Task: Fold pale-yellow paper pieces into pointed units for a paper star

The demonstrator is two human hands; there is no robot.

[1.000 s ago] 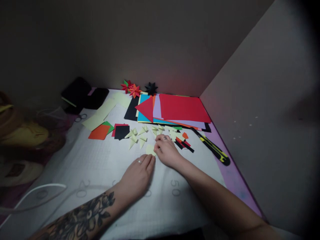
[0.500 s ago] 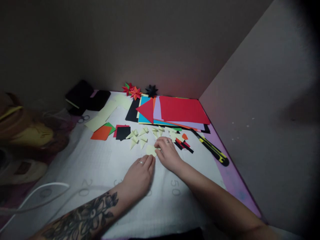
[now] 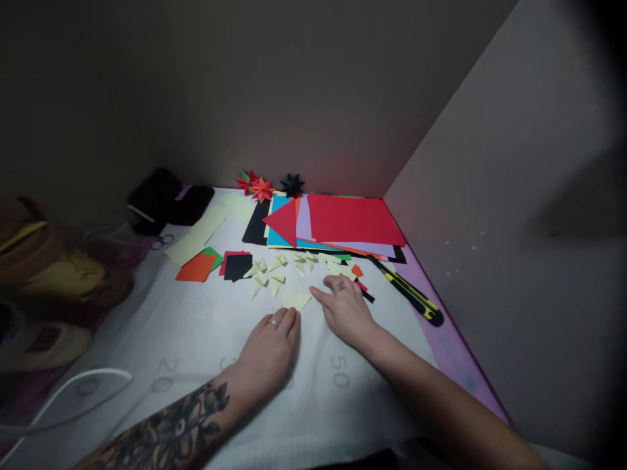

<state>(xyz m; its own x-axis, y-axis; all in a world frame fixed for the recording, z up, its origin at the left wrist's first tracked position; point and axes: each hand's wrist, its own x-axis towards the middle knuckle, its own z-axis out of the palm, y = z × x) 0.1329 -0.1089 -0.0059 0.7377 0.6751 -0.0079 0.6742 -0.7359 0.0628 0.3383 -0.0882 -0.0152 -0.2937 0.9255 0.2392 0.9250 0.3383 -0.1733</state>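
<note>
A small pale yellow piece of paper (image 3: 296, 299) lies on the table below several folded pale yellow paper points (image 3: 259, 277). My left hand (image 3: 274, 336) rests at its lower edge, fingers pressed together and the fingertips on the paper. Just right of the paper, my right hand (image 3: 345, 310) is open, with thumb and index finger apart and nothing seen between them. Pale yellow paper scraps (image 3: 337, 266) lie beyond the right hand, with an orange scrap (image 3: 357, 270) beside them.
A yellow-black box cutter (image 3: 416, 297) lies at the right. Stacked coloured sheets (image 3: 355, 220) and folded paper stars (image 3: 262, 189) are at the back wall. Orange (image 3: 194, 268) and black squares (image 3: 238, 267), scissors (image 3: 161, 241) and a white cable (image 3: 98, 372) lie leftward.
My right hand has let go of the pale yellow paper and moved slightly right, its fingers spreading. The left hand stays at the paper's edge. The view has tilted slightly.
</note>
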